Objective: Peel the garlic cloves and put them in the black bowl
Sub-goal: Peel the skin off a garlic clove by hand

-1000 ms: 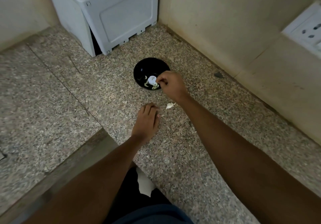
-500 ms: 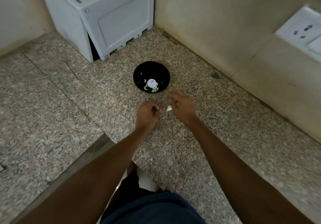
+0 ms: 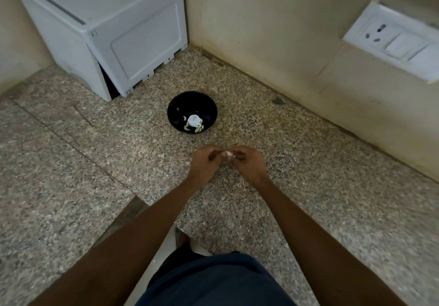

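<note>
A speckled granite table (image 3: 308, 187) fills the view, running into a corner of cream-coloured walls (image 3: 273, 32). At the far left of that corner stands a white plastic box (image 3: 107, 32), tilted in the wide-angle view. A white socket-and-switch plate (image 3: 394, 42) is set in the wall on the right.

The black bowl (image 3: 180, 106) sits on the table in front of the box, apart from it. Inside lie several pale peeled cloves (image 3: 198, 128) and one round white piece (image 3: 193, 120) — what that piece is cannot be told.

Nearer than the bowl, and apart from it, both hands meet above the table. The left hand (image 3: 205, 163) and the right hand (image 3: 248, 164) have their fingers curled inward, and between their fingertips they pinch one small white garlic clove (image 3: 229, 154) — each hand has hold of it from its own side. How much skin is on the clove is too small to tell.

At the bottom edge, dark blue clothing (image 3: 213, 282) of the person shows between the two forearms.
</note>
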